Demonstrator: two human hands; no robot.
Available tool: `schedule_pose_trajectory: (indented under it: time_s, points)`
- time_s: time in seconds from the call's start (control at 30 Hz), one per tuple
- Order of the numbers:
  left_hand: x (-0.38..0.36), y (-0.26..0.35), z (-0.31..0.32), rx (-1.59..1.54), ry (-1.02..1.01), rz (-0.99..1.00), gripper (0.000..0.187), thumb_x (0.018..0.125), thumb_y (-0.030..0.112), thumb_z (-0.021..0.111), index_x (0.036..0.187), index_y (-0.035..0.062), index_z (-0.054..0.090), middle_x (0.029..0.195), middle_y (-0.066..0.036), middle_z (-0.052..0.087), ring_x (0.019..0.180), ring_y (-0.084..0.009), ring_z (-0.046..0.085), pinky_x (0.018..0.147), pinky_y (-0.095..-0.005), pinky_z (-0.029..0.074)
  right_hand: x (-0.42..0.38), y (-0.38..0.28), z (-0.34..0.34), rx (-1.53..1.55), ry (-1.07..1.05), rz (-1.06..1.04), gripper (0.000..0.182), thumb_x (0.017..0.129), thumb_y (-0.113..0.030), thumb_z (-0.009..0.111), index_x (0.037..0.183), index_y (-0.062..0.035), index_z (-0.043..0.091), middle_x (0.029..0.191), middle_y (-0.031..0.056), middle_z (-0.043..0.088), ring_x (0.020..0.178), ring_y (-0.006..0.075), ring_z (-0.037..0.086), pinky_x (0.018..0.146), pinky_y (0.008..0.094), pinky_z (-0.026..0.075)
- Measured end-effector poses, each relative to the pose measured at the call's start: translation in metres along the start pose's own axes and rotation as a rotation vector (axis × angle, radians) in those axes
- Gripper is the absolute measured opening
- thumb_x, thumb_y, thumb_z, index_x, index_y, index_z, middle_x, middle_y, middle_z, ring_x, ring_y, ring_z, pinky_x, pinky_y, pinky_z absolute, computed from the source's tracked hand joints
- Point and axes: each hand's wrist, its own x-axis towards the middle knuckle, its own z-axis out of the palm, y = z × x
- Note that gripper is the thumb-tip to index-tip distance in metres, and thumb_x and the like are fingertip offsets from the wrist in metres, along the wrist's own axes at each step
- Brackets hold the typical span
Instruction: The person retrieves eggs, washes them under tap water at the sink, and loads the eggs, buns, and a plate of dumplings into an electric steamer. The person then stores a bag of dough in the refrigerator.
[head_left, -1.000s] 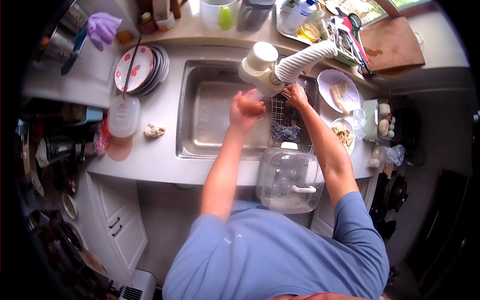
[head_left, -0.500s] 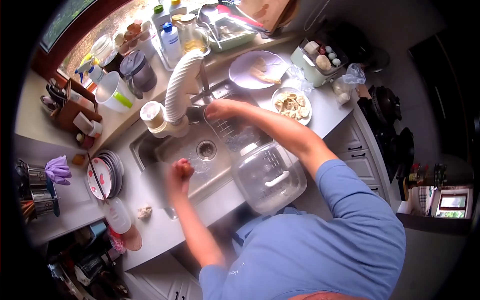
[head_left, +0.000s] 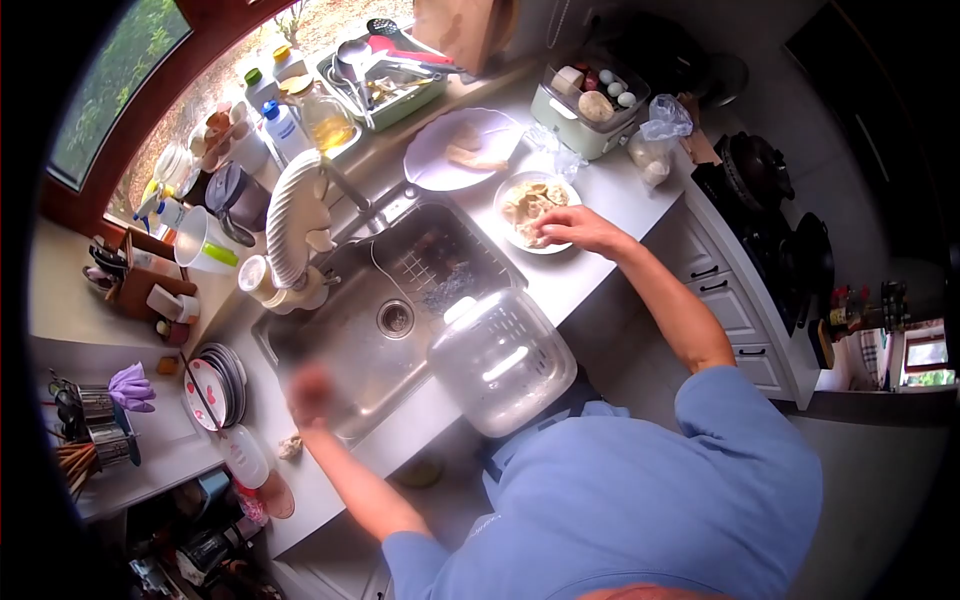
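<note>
My right hand (head_left: pixel 585 230) is over the near rim of a white plate (head_left: pixel 537 248), with its bent fingers apart at the pale, crumpled food pieces (head_left: pixel 530 203). The fingertips overlap the edge of the pile. My left hand (head_left: pixel 312 393), smeared by motion, is above the left front part of the steel sink (head_left: pixel 372 368); its fingers are blurred. Between my hands, a clear plastic box-like cover (head_left: pixel 505 365) with slots leans across the sink's front edge. Behind the white plate is a large pale plate (head_left: pixel 430 160) with a few flat pieces on it.
A faucet (head_left: pixel 350 192) and a white ribbed object (head_left: pixel 298 210) stand behind the sink. Stacked plates (head_left: pixel 208 390) and a plastic container (head_left: pixel 246 458) sit at the left. A green-grey bin (head_left: pixel 580 125) with eggs and a knotted bag (head_left: pixel 660 140) stand back right.
My right hand has moved from the back of the sink rightward to the white plate. My left hand has shifted left and slightly down. The view has turned a little.
</note>
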Motion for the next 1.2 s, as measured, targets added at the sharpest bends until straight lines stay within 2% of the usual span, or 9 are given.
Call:
schedule_pose_trajectory:
  time_s: [0.17,0.37,0.43,0.63,0.73,0.83,0.93,1.13,1.2]
  points:
    - [0.034,-0.002,-0.082,0.216,-0.036,-0.241,0.009,0.075,0.016,0.064,0.075,0.0076,0.06,0.076,-0.007,0.06,0.07,-0.0213,0.059,0.062,-0.0397,0.049,-0.043,0.063,-0.069,0.108,0.088,0.215,0.027,0.092,-0.021,0.058,0.112,-0.0026,0.061,0.101,0.0045,0.065,0.084,0.0108,0.063,0.077,0.024,0.049]
    - [0.002,-0.008,-0.116,1.69,0.712,-0.236,0.052,0.081,0.04,0.056,0.099,-0.0078,0.064,0.1,-0.026,0.066,0.092,-0.0402,0.063,0.081,-0.0426,0.049,-0.071,0.119,-0.146,-0.044,0.029,0.214,0.03,0.089,-0.021,0.059,0.11,-0.0001,0.061,0.095,0.0049,0.065,0.08,0.0116,0.062,0.072,0.025,0.049]
    - [-0.068,-0.011,0.047,1.913,1.029,-0.208,0.056,0.075,0.044,0.059,0.1,-0.0059,0.066,0.099,-0.027,0.066,0.094,-0.0409,0.062,0.083,-0.043,0.048,-0.074,0.141,-0.18,-0.152,-0.018,0.167,0.032,0.087,-0.021,0.06,0.11,0.001,0.061,0.092,0.0048,0.065,0.078,0.0122,0.062,0.071,0.0262,0.049]
    - [-0.133,-0.003,0.003,1.741,1.074,-0.365,0.035,0.066,0.031,0.073,0.068,-0.0024,0.063,0.063,-0.012,0.061,0.051,-0.0237,0.057,0.05,-0.0372,0.047,-0.09,0.15,-0.254,-0.462,-0.053,0.139,0.032,0.083,-0.021,0.06,0.106,0.0018,0.062,0.082,0.0072,0.065,0.073,0.0138,0.06,0.07,0.0289,0.049]
    - [-0.159,-0.006,0.027,1.069,1.023,-0.149,0.026,0.073,0.024,0.069,0.066,0.0003,0.06,0.056,-0.007,0.052,0.047,-0.0198,0.052,0.044,-0.0339,0.04,-0.087,0.145,-0.282,-0.436,-0.016,0.049,0.033,0.085,-0.024,0.061,0.106,0.0012,0.062,0.083,0.0071,0.066,0.074,0.0142,0.062,0.069,0.0292,0.05]
    - [-0.143,-0.001,-0.018,1.96,1.106,-0.267,0.037,0.067,0.029,0.072,0.078,-0.0055,0.067,0.065,-0.011,0.063,0.059,-0.0209,0.06,0.056,-0.0358,0.048,-0.095,0.104,-0.29,-0.198,0.123,0.124,0.028,0.087,-0.022,0.061,0.106,-0.0013,0.064,0.085,0.004,0.065,0.073,0.0101,0.061,0.064,0.0251,0.048]
    - [-0.149,0.0,0.061,1.517,1.097,-0.114,0.055,0.062,0.037,0.074,0.091,-0.0085,0.068,0.093,-0.024,0.068,0.092,-0.0314,0.065,0.083,-0.042,0.048,-0.091,0.061,-0.308,-0.201,0.169,0.063,0.026,0.087,-0.022,0.062,0.105,-0.0028,0.065,0.086,0.0023,0.064,0.073,0.0087,0.061,0.062,0.0239,0.047]
    - [-0.15,0.016,0.1,2.03,0.816,-0.016,0.057,0.074,0.051,0.056,0.095,-0.0006,0.067,0.084,-0.026,0.065,0.08,-0.0346,0.064,0.073,-0.0439,0.046,-0.036,-0.009,-0.357,-0.399,0.217,-0.205,0.024,0.085,-0.018,0.061,0.1,-0.0006,0.066,0.086,0.0049,0.067,0.073,0.0116,0.061,0.068,0.0274,0.05]
    - [-0.16,0.005,0.123,1.851,0.807,0.166,0.044,0.077,0.042,0.063,0.073,-0.0024,0.065,0.062,-0.013,0.059,0.056,-0.0197,0.053,0.053,-0.0374,0.039,0.004,-0.012,-0.38,-0.57,0.25,-0.264,0.024,0.082,-0.016,0.062,0.101,-0.0039,0.067,0.083,0.0069,0.068,0.073,0.015,0.064,0.067,0.0299,0.051]
